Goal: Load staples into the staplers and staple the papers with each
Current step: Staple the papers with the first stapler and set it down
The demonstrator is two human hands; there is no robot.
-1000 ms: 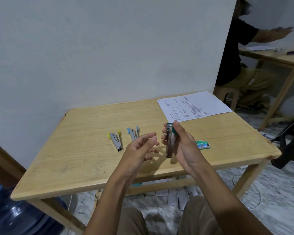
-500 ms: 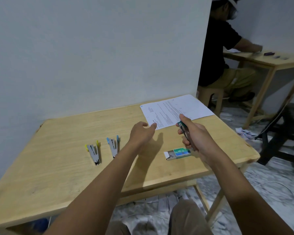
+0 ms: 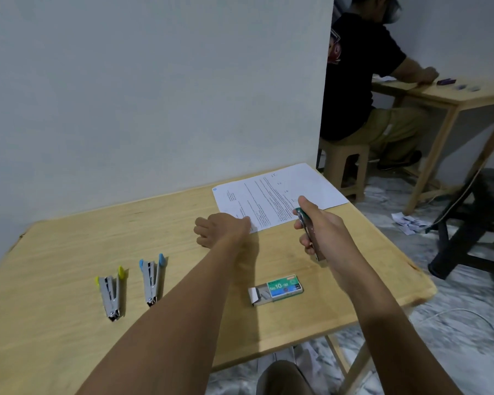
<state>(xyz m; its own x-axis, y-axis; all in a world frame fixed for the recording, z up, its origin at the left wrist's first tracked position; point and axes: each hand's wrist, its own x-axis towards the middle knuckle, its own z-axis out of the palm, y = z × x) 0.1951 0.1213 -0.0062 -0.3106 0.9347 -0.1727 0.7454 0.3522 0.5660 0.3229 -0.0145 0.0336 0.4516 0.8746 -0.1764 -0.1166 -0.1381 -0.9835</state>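
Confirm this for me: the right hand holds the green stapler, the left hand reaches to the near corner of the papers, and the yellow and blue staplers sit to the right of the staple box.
Not quite. In the head view the yellow stapler and blue stapler lie to the left of the staple box, not the right. The rest stands: the right hand holds the green stapler, and the left hand reaches to the near corner of the papers.

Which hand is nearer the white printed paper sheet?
Left. The left hand touches the white printed paper sheet's near corner; the right hand, gripping the green-tipped metal stapler, hovers at its near edge.
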